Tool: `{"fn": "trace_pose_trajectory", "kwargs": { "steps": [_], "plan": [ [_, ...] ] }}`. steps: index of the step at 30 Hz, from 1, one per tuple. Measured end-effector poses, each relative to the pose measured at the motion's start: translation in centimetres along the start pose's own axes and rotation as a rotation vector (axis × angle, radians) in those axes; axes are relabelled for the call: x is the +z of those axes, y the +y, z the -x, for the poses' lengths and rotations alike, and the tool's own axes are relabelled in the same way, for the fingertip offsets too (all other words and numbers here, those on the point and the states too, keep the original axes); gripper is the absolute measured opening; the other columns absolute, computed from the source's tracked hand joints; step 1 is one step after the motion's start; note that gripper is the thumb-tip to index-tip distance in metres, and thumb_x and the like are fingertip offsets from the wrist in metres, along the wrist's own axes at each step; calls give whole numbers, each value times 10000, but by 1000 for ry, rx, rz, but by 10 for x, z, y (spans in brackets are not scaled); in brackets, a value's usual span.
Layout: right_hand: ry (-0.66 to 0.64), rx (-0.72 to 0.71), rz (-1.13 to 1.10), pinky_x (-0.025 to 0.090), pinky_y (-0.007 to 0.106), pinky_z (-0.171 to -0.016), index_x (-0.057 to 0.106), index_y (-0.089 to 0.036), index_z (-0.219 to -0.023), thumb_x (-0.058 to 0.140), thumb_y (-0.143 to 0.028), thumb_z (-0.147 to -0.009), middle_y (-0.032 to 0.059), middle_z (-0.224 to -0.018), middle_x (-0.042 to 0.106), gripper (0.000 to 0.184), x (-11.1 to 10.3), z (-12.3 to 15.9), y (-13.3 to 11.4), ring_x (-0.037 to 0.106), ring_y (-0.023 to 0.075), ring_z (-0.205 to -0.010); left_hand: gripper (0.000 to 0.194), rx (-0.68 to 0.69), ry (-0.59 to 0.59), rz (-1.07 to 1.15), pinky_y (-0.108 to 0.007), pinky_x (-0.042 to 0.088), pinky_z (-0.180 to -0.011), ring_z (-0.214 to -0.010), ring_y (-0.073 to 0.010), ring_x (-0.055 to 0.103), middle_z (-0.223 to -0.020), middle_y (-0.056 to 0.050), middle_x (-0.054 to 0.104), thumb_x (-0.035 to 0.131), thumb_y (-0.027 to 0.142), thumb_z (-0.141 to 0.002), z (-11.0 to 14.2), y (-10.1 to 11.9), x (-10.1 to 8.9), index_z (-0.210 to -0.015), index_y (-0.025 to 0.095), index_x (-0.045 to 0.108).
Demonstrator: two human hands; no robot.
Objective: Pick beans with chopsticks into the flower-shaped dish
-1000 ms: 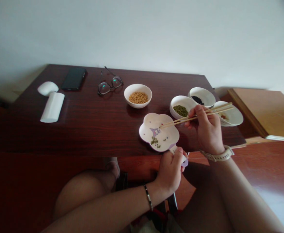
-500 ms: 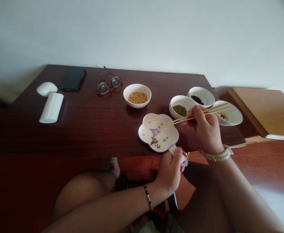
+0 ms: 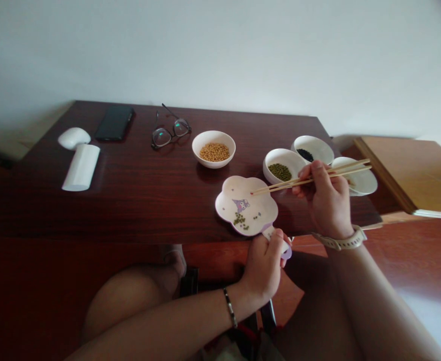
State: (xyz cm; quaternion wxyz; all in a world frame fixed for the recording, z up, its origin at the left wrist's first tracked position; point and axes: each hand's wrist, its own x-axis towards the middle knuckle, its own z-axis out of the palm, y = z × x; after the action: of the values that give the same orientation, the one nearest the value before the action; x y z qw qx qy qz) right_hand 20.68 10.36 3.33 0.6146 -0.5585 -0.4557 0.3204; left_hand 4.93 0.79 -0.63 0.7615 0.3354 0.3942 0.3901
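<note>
My right hand point(image 3: 327, 200) is closed round a pair of wooden chopsticks point(image 3: 306, 179). Their tips hover over a flower-shaped white plate point(image 3: 235, 193) with a cartoon print and a few green beans on it. A tiny red speck shows at the tips. My left hand point(image 3: 265, 263) grips the plate's handle at the table's front edge. Just right of the plate stands a white bowl of green beans point(image 3: 282, 168). Behind it is a bowl of black beans point(image 3: 312, 149), and a third white bowl point(image 3: 361, 180) sits partly behind my right hand.
A white bowl of yellow beans point(image 3: 213, 148) stands mid-table. Glasses point(image 3: 169, 130), a dark phone point(image 3: 114, 122) and two white objects point(image 3: 78, 158) lie to the left on the dark wooden table point(image 3: 130, 190). A lighter wooden surface point(image 3: 408, 170) adjoins at right. My knees are below the table.
My right hand and the chopsticks have shifted a little to the right, with the tips still over the plate. My left hand has stayed on the handle.
</note>
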Motion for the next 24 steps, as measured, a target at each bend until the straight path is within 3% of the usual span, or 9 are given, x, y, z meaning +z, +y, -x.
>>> {"fn": "trace_pose_trajectory", "kwargs": {
  "steps": [8, 14, 24],
  "plan": [
    [2, -109, 162, 496, 235, -472, 673, -210, -822, 620, -643, -1067, -4, -625, 645, 500, 3, 7, -8, 634, 120, -515, 482, -11, 37, -26, -272, 338, -565, -558, -118, 424, -623, 33, 478, 517, 586, -1076, 4, 8, 1, -822, 188, 615],
    [-16, -87, 171, 511, 235, -488, 673, -214, -817, 626, -648, -1061, 4, -634, 661, 501, 5, 8, -13, 643, 123, -524, 523, -17, 57, -10, -267, 319, -532, -549, -122, 425, -613, 40, 469, 550, 659, -1050, 7, 13, 1, -835, 188, 621],
    [-9, -89, 220, 492, 224, -474, 677, -211, -815, 600, -645, -1077, 8, -628, 667, 512, 2, 8, -14, 636, 117, -517, 500, 23, 72, -141, -289, 362, -583, -590, -142, 490, -643, 19, 518, 485, 587, -1105, 6, 7, -3, -856, 189, 655]
  ]
}}
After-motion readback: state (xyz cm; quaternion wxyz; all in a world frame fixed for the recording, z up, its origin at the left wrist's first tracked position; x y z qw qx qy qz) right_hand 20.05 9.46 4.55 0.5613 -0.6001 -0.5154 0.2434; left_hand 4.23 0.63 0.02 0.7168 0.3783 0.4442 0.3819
